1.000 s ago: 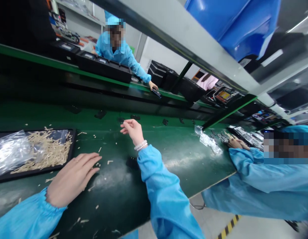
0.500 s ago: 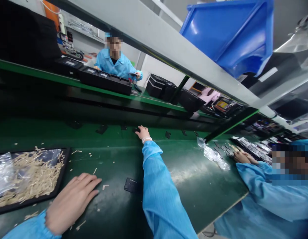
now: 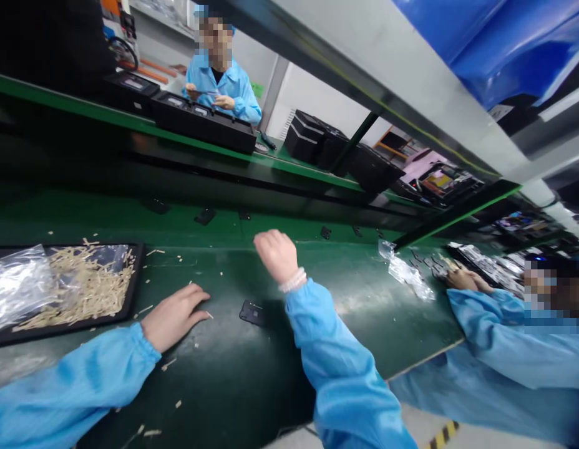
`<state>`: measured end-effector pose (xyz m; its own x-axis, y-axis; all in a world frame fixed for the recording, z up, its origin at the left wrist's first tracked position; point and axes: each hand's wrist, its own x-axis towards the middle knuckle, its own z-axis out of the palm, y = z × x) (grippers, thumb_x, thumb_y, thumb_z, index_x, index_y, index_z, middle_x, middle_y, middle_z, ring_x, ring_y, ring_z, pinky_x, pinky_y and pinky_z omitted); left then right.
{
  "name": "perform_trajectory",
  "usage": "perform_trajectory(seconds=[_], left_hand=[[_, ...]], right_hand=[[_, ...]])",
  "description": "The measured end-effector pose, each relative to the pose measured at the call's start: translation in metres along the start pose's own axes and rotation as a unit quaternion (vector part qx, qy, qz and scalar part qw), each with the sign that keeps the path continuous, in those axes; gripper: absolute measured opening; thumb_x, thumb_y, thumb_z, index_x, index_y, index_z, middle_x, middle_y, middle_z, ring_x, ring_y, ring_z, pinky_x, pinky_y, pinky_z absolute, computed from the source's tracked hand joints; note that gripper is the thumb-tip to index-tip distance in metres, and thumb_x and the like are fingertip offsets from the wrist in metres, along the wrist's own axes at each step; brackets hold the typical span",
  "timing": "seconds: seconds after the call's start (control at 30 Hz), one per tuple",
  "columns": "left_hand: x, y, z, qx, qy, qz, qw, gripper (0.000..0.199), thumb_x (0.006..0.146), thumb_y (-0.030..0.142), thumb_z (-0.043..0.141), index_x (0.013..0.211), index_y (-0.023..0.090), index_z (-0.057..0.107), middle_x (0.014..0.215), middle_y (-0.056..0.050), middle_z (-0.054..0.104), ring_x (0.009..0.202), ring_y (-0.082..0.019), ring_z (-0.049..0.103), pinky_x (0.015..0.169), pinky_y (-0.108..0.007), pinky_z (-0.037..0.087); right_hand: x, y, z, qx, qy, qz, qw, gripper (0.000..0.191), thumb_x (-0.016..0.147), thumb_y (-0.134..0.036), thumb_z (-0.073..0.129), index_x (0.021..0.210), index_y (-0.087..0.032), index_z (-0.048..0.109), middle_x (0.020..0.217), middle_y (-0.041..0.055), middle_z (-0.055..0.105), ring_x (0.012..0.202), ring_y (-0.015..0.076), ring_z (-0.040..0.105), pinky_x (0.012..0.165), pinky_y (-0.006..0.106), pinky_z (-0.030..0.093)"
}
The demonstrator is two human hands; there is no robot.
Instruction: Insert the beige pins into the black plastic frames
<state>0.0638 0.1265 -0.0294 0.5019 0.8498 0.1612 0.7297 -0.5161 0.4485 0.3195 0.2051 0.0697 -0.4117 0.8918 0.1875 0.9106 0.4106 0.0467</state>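
Left hand (image 3: 176,317) held loosely open; right hand (image 3: 276,255) curled, grip hidden; flat black plate (image 3: 252,312) seen at its seven o'clock.

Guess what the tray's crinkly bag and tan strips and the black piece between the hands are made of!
The crinkly bag looks like thin, glossy plastic: see-through with bright glints. The tan strips look dull and thin, maybe paper or wood. The black piece seems like matte, hard plastic: dark, flat, crisp edges. It could be painted metal.
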Motion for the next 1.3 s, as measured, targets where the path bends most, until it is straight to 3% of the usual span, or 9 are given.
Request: perform_trajectory(seconds=[0.1, 0.17, 0.33, 0.57, 0.8, 0.9, 1.03, 1.17, 1.3], left_hand=[[0.004, -0.005, -0.003, 0.006, -0.005, -0.005, 1.0, 0.03, 0.095, 0.04, 0.05, 0.107, 0.023, 0.072, 0.108, -0.006, 0.072, 0.091, -0.021, 0.073, 0.079, -0.03, 0.058], [0.004, -0.002, -0.003, 0.013, -0.01, 0.005, 1.0, 0.028, 0.096, 0.037, 0.048, 0.096, 0.025, 0.073, 0.103, -0.005, 0.072, 0.091, -0.02, 0.072, 0.082, -0.03, 0.057], [0.003, 0.011, -0.002, 0.034, -0.018, 0.025, 0.999, 0.031, 0.099, 0.028, 0.046, 0.08, 0.024, 0.07, 0.095, -0.004, 0.071, 0.09, -0.019, 0.07, 0.087, -0.033, 0.055], [0.007, 0.015, -0.004, 0.044, -0.043, 0.029, 0.998, 0.021, 0.095, 0.037, 0.066, 0.102, 0.017, 0.068, 0.105, -0.005, 0.071, 0.095, -0.02, 0.068, 0.087, -0.044, 0.056], [-0.022, 0.024, -0.034, -0.009, -0.013, 0.013, 1.0, 0.026, 0.095, 0.031, 0.039, 0.083, 0.024, 0.061, 0.093, -0.005, 0.07, 0.082, -0.018, 0.069, 0.075, -0.031, 0.055], [-0.044, 0.032, -0.056, -0.044, -0.003, 0.006, 0.999, 0.029, 0.095, 0.039, 0.035, 0.082, 0.026, 0.058, 0.081, -0.001, 0.069, 0.066, -0.017, 0.067, 0.061, -0.026, 0.052], [-0.072, 0.04, -0.075, -0.122, 0.03, -0.055, 0.991, 0.035, 0.094, 0.052, 0.042, 0.079, 0.026, 0.061, 0.066, 0.003, 0.068, 0.053, -0.014, 0.063, 0.052, -0.022, 0.05], [-0.094, 0.049, -0.075, -0.314, 0.114, -0.216, 0.918, 0.047, 0.079, 0.07, 0.062, 0.092, 0.025, 0.068, 0.073, -0.001, 0.077, 0.069, -0.021, 0.075, 0.063, -0.026, 0.059], [-0.108, 0.061, -0.066, -0.408, 0.162, -0.315, 0.841, 0.064, 0.06, 0.081, 0.071, 0.086, 0.023, 0.075, 0.069, -0.006, 0.078, 0.064, -0.025, 0.075, 0.063, -0.032, 0.064]], right_hand=[[-0.074, -0.044, -0.003, 0.03, 0.005, -0.091, 0.995, 0.027, 0.106, -0.021, 0.045, 0.104, -0.02, 0.072, 0.111, 0.0106, 0.076, 0.1, 0.0232, 0.064, 0.085, 0.037, 0.049], [-0.119, -0.068, 0.006, 0.078, 0.076, -0.171, 0.979, 0.028, 0.105, -0.014, 0.043, 0.106, -0.017, 0.071, 0.108, 0.0133, 0.077, 0.094, 0.0236, 0.066, 0.08, 0.038, 0.049], [-0.172, -0.098, 0.032, 0.167, 0.085, -0.108, 0.976, 0.013, 0.1, -0.026, 0.061, 0.104, -0.019, 0.071, 0.101, 0.0118, 0.079, 0.095, 0.0266, 0.068, 0.079, 0.039, 0.051], [-0.144, -0.124, 0.031, 0.311, 0.122, 0.053, 0.941, 0.017, 0.099, -0.02, 0.059, 0.096, -0.021, 0.075, 0.097, 0.0083, 0.078, 0.094, 0.0226, 0.066, 0.091, 0.038, 0.052], [-0.113, -0.145, 0.032, 0.368, 0.082, 0.11, 0.92, 0.013, 0.092, -0.023, 0.071, 0.104, -0.018, 0.075, 0.101, 0.0096, 0.078, 0.099, 0.0232, 0.067, 0.092, 0.035, 0.052], [-0.109, -0.155, 0.024, 0.451, 0.045, 0.118, 0.884, 0.008, 0.092, -0.023, 0.069, 0.087, -0.021, 0.075, 0.088, 0.0042, 0.076, 0.088, 0.0194, 0.068, 0.086, 0.031, 0.051], [-0.105, -0.173, 0.015, 0.58, 0.024, 0.14, 0.802, 0.013, 0.087, -0.026, 0.067, 0.076, -0.021, 0.071, 0.074, -0.0009, 0.07, 0.072, 0.0154, 0.063, 0.071, 0.026, 0.049], [-0.106, -0.195, 0.009, 0.662, 0.055, 0.174, 0.727, 0.017, 0.085, -0.032, 0.064, 0.072, -0.02, 0.065, 0.067, -0.002, 0.063, 0.061, 0.0136, 0.056, 0.061, 0.025, 0.047], [-0.112, -0.217, 0.004, 0.657, 0.123, 0.197, 0.717, 0.016, 0.086, -0.027, 0.06, 0.072, -0.02, 0.062, 0.068, -0.0003, 0.063, 0.064, 0.0146, 0.059, 0.062, 0.025, 0.049]])
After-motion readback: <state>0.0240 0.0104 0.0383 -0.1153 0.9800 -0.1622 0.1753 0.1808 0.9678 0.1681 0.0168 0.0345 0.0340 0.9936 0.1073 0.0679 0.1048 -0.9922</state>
